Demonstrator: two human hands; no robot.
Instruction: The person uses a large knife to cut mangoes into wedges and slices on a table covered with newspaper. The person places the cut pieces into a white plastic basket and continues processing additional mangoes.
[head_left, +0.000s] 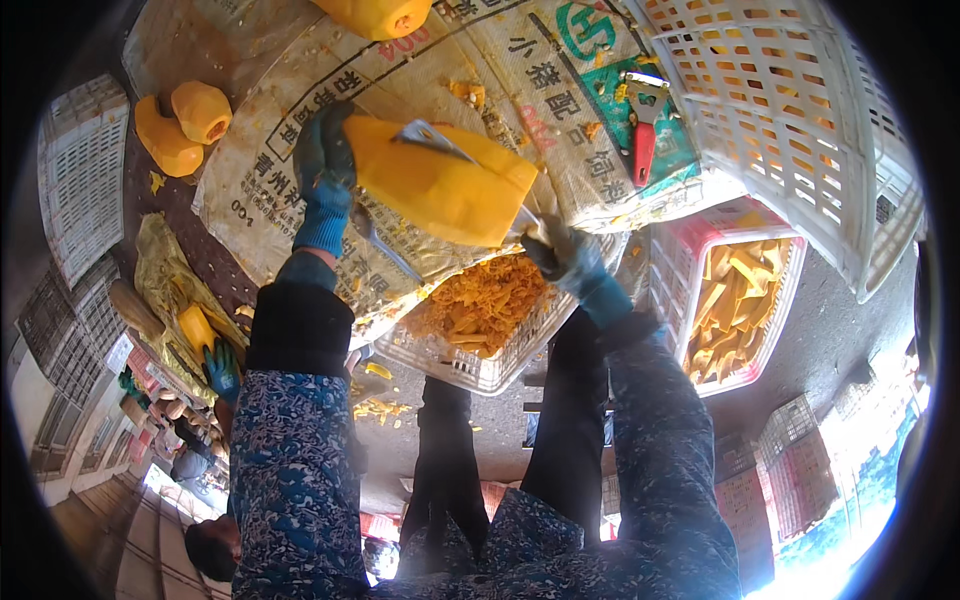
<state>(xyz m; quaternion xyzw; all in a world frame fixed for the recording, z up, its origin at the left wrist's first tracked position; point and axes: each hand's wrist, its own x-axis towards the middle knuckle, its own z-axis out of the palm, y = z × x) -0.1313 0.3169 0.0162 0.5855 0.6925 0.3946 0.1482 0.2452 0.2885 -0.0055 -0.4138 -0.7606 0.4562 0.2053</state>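
Note:
A peeled orange squash (442, 184) lies sideways above a table covered with printed woven sacks (292, 180). My left hand (325, 161), in a dark blue glove, grips its left end. At its right end is my right hand (559, 251), gloved and slightly blurred, closed around the handle of a knife. Part of a metal blade (435, 139) shows on the squash's upper side; the rest appears to be inside the flesh. A metal spoon (386, 244) rests on the sack near my left wrist. To the right lies a red-handled peeler (643, 139).
Below the table edge, a white plastic basket (450, 375) holds stringy orange pulp (487, 307). A pink-and-white crate (679, 277) contains squash slices. Tall white crates (780, 112) stand at right. More peeled squash (201, 112) sit at left, near a co-worker's gloved hand (221, 367).

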